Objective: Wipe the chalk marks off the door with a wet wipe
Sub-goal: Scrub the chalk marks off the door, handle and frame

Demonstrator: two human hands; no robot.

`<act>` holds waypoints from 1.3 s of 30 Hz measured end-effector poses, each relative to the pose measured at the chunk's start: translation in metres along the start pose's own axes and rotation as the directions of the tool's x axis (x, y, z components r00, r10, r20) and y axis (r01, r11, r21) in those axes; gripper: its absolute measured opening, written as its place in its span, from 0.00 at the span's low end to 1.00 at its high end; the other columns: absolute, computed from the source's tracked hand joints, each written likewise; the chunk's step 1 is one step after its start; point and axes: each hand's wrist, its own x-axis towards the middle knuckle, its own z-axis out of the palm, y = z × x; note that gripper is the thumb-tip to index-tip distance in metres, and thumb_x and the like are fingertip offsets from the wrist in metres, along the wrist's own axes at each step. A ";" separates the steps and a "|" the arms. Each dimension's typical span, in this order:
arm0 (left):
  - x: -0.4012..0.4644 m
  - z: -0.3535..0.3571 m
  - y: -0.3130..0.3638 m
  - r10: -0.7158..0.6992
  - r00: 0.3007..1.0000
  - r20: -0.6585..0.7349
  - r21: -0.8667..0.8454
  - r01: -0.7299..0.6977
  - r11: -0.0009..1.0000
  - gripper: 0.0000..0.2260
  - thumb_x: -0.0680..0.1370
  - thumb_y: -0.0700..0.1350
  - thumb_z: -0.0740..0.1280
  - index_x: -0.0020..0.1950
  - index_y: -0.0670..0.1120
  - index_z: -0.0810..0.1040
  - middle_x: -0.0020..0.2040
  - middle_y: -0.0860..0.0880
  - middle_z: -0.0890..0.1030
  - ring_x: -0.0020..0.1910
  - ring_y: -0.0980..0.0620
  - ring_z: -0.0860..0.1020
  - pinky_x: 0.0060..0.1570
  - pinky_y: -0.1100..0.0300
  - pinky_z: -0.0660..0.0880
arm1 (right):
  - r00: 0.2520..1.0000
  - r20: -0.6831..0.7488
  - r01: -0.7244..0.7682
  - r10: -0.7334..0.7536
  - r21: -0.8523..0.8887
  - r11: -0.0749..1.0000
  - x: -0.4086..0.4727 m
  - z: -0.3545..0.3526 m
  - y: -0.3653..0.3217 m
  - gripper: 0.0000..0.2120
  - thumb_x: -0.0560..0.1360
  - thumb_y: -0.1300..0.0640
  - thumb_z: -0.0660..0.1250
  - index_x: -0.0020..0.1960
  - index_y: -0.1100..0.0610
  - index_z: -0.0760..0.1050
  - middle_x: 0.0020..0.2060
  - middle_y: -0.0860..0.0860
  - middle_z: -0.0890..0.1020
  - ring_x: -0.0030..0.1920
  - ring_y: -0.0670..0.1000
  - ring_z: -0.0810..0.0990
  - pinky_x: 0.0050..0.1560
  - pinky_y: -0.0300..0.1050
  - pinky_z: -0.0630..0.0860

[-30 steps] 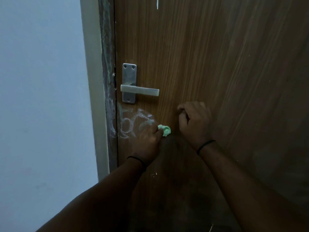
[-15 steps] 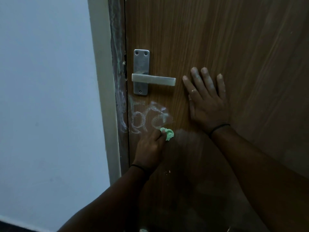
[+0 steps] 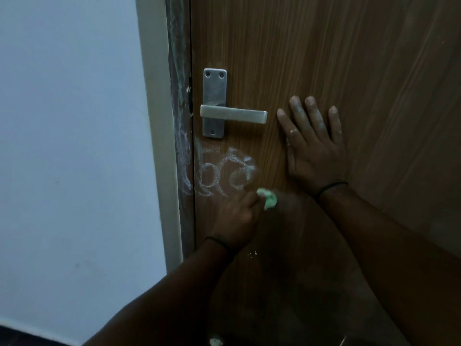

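White chalk marks [image 3: 225, 173] loop across the wood-grain door [image 3: 349, 58] at centre frame, directly under the metal lever handle [image 3: 233, 114], and we see fainter scrawl running on to the dark door edge [image 3: 180, 146] at their left. The scribble stretches side to side, from that edge toward the middle of the panel. Our wet wipe [image 3: 269, 199], a crumpled green wad, sits pressed to the door just below and right of the marks, touching their lower right fringe; a faint haze spreads on the wood to its right, which we judge to be wiped chalk.

Our left hand [image 3: 237, 218] pinches the wipe, fingers curled round it, knuckles toward the camera, the forearm rising from the bottom centre of the frame. It is much the nearer hand: the chalk lies immediately up and to the left of it, so we judge the coming stroke must carry the wad up-left and then along the scribble's width.

Our right hand [image 3: 315, 148] lies flat on the door, right of the handle and well clear of the chalk, fingers straight and spread, dusted pale, holding nothing and apparently bracing. A dark band circles each wrist. A pale wall [image 3: 69, 146] fills the left of the frame, and a small green scrap [image 3: 215, 342] shows at the bottom edge.
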 end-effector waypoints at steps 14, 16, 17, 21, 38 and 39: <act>0.035 -0.002 0.009 0.095 0.994 -0.050 -0.011 -0.095 0.995 0.12 0.76 0.41 0.64 0.55 0.37 0.82 0.42 0.44 0.80 0.36 0.47 0.77 0.33 0.56 0.73 | 1.000 0.011 0.018 -0.018 0.054 0.998 0.001 -0.007 0.001 0.24 0.83 0.54 0.56 0.78 0.52 0.59 0.78 0.52 0.60 0.79 0.54 0.55 0.77 0.60 0.52; 0.043 -0.002 0.009 0.094 0.990 -0.106 -0.015 -0.096 0.995 0.11 0.75 0.40 0.66 0.54 0.36 0.82 0.41 0.44 0.80 0.35 0.48 0.76 0.33 0.56 0.72 | 0.999 0.025 0.029 -0.031 0.081 0.996 -0.009 -0.011 0.019 0.24 0.83 0.55 0.55 0.78 0.52 0.59 0.78 0.52 0.60 0.79 0.53 0.55 0.76 0.60 0.52; 0.046 -0.001 0.010 0.114 0.986 -0.122 -0.014 -0.116 0.993 0.10 0.75 0.39 0.67 0.53 0.36 0.82 0.40 0.44 0.80 0.35 0.48 0.76 0.33 0.56 0.71 | 0.999 0.027 0.019 -0.021 0.067 0.998 -0.016 -0.014 0.032 0.24 0.83 0.55 0.55 0.78 0.52 0.58 0.78 0.51 0.60 0.78 0.53 0.55 0.76 0.61 0.52; 0.047 0.012 0.026 0.251 0.965 -0.079 -0.020 -0.254 0.967 0.09 0.77 0.38 0.65 0.52 0.36 0.83 0.40 0.45 0.80 0.36 0.49 0.76 0.34 0.56 0.71 | 0.995 -0.013 -0.098 0.098 -0.012 0.995 -0.034 -0.020 0.062 0.24 0.83 0.55 0.56 0.78 0.53 0.58 0.78 0.49 0.61 0.78 0.52 0.56 0.76 0.65 0.51; -0.017 -0.002 0.002 -0.138 0.990 0.009 -0.060 0.138 0.989 0.16 0.71 0.39 0.75 0.58 0.39 0.81 0.45 0.42 0.81 0.39 0.46 0.78 0.34 0.51 0.77 | 0.986 0.002 -0.164 0.164 -0.041 0.986 -0.038 -0.020 0.052 0.24 0.84 0.55 0.53 0.79 0.52 0.56 0.79 0.48 0.57 0.79 0.53 0.53 0.76 0.64 0.50; -0.022 -0.005 -0.005 -0.181 0.983 0.007 -0.049 0.181 0.982 0.15 0.72 0.40 0.73 0.58 0.39 0.81 0.45 0.41 0.81 0.39 0.45 0.78 0.34 0.51 0.77 | 0.987 -0.002 -0.160 0.160 -0.046 0.986 -0.038 -0.019 0.052 0.24 0.84 0.55 0.53 0.79 0.52 0.55 0.79 0.48 0.57 0.79 0.53 0.53 0.76 0.64 0.50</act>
